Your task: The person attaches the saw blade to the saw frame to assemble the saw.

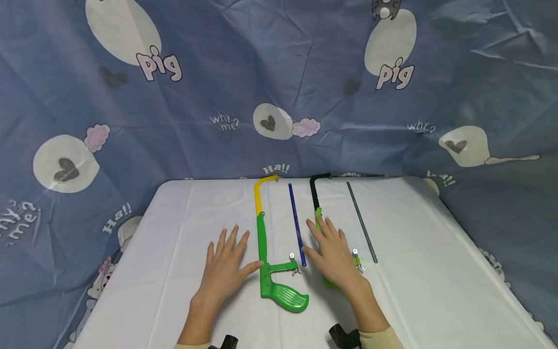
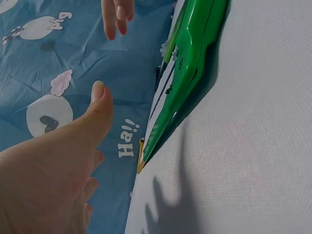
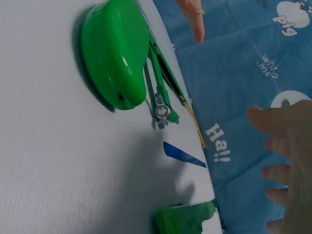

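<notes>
A hacksaw frame with a green handle (image 1: 288, 296) and a yellow bow (image 1: 257, 196) lies on the white table. To its right is a blue hacksaw blade (image 1: 296, 225). My left hand (image 1: 224, 271) hovers just left of the green frame, fingers spread, holding nothing. Fingers apart, my right hand (image 1: 336, 257) is raised over a second hacksaw frame (image 1: 314, 194), black and light green, and covers much of its handle. Right of that frame lies a dark grey blade (image 1: 362, 223). The right wrist view shows a wing nut (image 3: 162, 111) on the first frame.
The white tablecloth (image 1: 436, 271) reaches back to a blue printed curtain (image 1: 209, 87), which also hangs at both sides. Black wrist mounts (image 1: 344, 335) show at the front edge of the head view.
</notes>
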Available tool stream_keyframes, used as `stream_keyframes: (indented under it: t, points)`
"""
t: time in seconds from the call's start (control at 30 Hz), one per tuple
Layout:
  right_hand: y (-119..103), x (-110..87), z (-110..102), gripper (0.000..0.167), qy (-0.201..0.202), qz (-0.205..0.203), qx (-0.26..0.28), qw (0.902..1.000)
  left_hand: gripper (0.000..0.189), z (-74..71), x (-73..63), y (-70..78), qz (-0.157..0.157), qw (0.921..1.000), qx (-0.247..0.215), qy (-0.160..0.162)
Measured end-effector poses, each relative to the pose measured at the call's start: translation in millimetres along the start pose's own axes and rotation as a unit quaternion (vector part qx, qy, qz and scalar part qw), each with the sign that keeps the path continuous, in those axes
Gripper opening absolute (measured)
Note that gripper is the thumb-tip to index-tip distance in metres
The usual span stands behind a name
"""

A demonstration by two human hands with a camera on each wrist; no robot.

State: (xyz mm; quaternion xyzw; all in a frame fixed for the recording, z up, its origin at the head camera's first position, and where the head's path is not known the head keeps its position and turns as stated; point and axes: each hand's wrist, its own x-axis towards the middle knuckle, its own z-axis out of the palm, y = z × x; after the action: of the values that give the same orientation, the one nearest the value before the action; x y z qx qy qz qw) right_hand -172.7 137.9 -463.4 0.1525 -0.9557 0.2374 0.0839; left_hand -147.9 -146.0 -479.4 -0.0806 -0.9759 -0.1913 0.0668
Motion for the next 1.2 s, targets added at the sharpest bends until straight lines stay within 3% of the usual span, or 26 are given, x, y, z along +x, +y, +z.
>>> stream_keyframes:
  t: [0.97, 1.2]
  points:
    - [-15.1, 6.1, 10.6, 0.066, -0.03, -0.009, 0.016, 0.9994, 0.088, 14.0, -0.4, 14.7, 0.026, 0.9991, -0.021, -0.026]
    - [-15.7, 7.2, 18.0, 0.066, -0.03, -0.009, -0.005, 0.9995, 0.088, 16.2, -2.8, 17.6, 0.029, 0.9983, -0.024, -0.046]
